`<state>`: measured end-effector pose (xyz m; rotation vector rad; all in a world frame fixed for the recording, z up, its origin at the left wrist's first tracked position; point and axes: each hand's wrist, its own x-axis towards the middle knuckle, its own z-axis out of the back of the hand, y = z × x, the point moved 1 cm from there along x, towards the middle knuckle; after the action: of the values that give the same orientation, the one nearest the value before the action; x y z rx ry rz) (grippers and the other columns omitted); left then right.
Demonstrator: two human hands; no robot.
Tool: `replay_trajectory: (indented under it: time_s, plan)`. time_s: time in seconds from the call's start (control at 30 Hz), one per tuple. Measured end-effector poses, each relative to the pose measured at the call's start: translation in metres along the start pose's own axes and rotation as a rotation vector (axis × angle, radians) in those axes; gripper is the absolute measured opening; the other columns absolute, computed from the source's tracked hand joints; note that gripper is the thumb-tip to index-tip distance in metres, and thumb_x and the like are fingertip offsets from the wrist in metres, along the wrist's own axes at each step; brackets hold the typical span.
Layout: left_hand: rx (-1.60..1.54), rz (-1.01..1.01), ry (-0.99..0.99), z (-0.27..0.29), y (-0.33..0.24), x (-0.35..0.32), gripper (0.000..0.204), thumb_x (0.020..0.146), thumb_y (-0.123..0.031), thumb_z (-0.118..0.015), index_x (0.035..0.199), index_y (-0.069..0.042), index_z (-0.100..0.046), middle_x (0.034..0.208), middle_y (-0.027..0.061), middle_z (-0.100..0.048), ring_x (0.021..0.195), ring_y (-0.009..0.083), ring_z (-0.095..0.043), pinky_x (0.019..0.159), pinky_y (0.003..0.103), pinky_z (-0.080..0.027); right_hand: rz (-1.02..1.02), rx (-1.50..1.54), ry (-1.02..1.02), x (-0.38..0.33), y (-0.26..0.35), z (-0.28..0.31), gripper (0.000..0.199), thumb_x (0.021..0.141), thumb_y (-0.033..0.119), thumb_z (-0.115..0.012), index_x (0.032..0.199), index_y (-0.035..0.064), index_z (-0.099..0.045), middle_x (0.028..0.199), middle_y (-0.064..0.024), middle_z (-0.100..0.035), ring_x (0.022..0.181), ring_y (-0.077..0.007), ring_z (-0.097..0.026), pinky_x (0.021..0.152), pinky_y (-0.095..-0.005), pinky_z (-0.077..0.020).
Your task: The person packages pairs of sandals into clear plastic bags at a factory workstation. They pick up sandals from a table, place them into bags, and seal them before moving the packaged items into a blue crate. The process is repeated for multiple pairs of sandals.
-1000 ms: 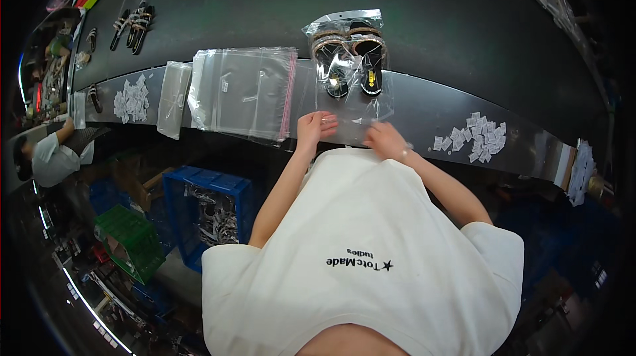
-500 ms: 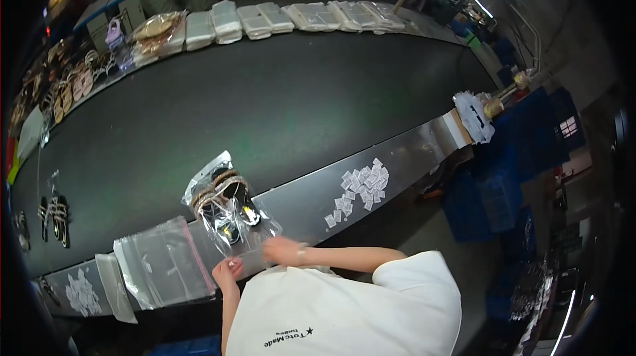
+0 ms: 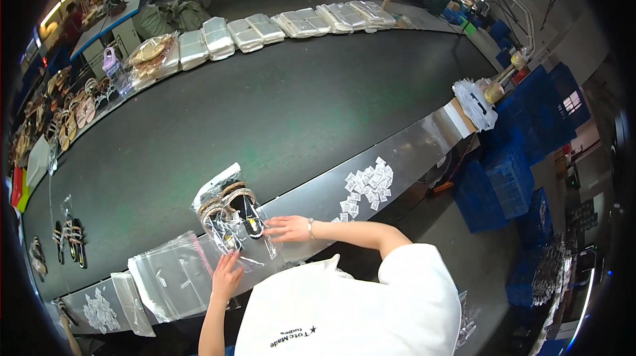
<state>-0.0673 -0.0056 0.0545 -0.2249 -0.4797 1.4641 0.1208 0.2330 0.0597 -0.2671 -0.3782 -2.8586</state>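
Observation:
A pair of dark sandals with glittery straps [image 3: 228,203] lies inside a clear plastic bag [image 3: 215,183], partly on the dark belt and partly on the metal ledge. My right hand [image 3: 289,229] rests with outstretched fingers at the right side of the bag, beside one sandal. At the bag's near left edge is my left hand [image 3: 227,275], its fingers extended and touching or almost touching the plastic. Left of it, a stack of flat clear bags [image 3: 169,276] lies on the ledge.
Small white packets [image 3: 368,187] are heaped on the ledge to the right, with more packets [image 3: 99,309] at left. Other sandals [image 3: 69,240] sit on the belt's left end. Stacked bags [image 3: 285,24] line the far edge. Another person's forearm [image 3: 69,335] shows at lower left.
Both hands have moved from the bag's near edge: the right up along its side, the left to its near left corner, fingers now spread. The view has shifted slightly.

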Motion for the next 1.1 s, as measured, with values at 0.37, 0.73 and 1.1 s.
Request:
replay_trajectory:
  time_s: [0.37, 0.73, 1.1]
  plan:
    - [-1.747, 1.292, -0.173, -0.062, 0.014, -0.026, 0.011, 0.089, -0.010, -0.047, 0.094, 0.000, -0.047, 0.061, 0.0078, -0.054, 0.048, 0.0180, -0.053, 0.047, 0.030, -0.045, -1.461, 1.709, -0.091, -0.023, 0.006, -0.087, 0.035, 0.086, 0.029, -0.057, 0.058, 0.0095, -0.051, 0.048, 0.0003, -0.044, 0.038, -0.0091, -0.036, 0.037, -0.0286, -0.0289]
    - [-1.384, 0.674, -0.097, -0.036, -0.126, 0.146, 0.023, 0.092, -0.016, -0.045, 0.105, 0.002, -0.051, 0.082, 0.0090, -0.060, 0.074, 0.0142, -0.059, 0.065, 0.026, -0.047, -0.957, 2.199, -1.620, -0.063, 0.025, -0.013, 0.030, 0.084, 0.035, -0.058, 0.099, 0.0082, -0.058, 0.093, -0.0050, -0.062, 0.084, -0.0185, -0.060, 0.075, -0.0358, -0.0484]
    - [-1.275, 0.624, 0.007, -0.034, -0.122, 0.147, 0.042, 0.095, -0.034, -0.032, 0.115, 0.000, -0.047, 0.104, 0.0149, -0.059, 0.101, 0.0222, -0.055, 0.093, 0.034, -0.039, -1.152, 1.175, -1.982, -0.384, -0.089, 0.100, 0.028, 0.082, 0.021, -0.064, 0.101, 0.0013, -0.058, 0.094, -0.0092, -0.062, 0.083, -0.0159, -0.060, 0.069, -0.0304, -0.0500]
